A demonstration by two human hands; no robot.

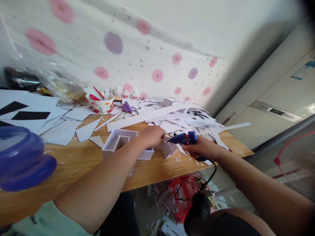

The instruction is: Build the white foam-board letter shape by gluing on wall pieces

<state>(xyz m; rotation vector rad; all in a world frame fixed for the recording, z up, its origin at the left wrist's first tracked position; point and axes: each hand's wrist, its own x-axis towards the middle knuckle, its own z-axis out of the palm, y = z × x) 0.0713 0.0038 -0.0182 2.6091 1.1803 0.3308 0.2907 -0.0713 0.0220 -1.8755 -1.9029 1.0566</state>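
head view: right hand point(203, 147) wraps the blue glue gun point(184, 138), nozzle point(170, 140) angled toward the white piece point(169, 150); whether left hand point(153, 135) pinches it, i cannot tell.

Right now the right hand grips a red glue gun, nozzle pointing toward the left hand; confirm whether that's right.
Only the colour is wrong: the head view shows a blue glue gun. The right hand does grip it, nozzle pointing toward the left hand.

a flowered sheet point(133, 55) hangs left of a pale refrigerator point(278, 88).
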